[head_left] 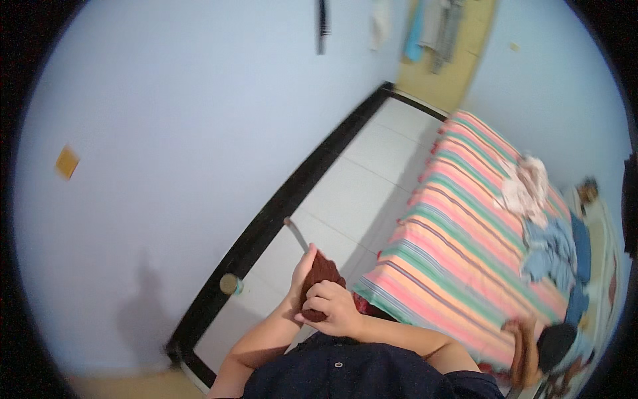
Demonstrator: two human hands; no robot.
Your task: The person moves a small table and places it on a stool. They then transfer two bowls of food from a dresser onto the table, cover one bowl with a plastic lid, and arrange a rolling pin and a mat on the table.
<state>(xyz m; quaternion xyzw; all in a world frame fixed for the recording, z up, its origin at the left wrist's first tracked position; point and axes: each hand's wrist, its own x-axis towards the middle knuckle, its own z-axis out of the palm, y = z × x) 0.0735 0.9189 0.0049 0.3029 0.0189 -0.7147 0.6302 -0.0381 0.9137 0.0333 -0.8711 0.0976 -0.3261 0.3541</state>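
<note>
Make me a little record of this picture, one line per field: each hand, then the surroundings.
Left hand: holds a bunched dark-brown cloth
Right hand: fingers curled over the cloth's lower end
Bed: pink, green and orange striped cover; pale pink cloth and light blue cloth on top
Floor: white tiles; small round tan-topped container
Door: yellow, clothes hanging
Unclear: thin strip beyond left hand

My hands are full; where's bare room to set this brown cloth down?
Bare: white floor between the black baseboard and striped bedspread, beyond the brown cloth; also the bedspread left of pink cloth and blue cloth. Crowded: its right side, with these and a person.
</note>
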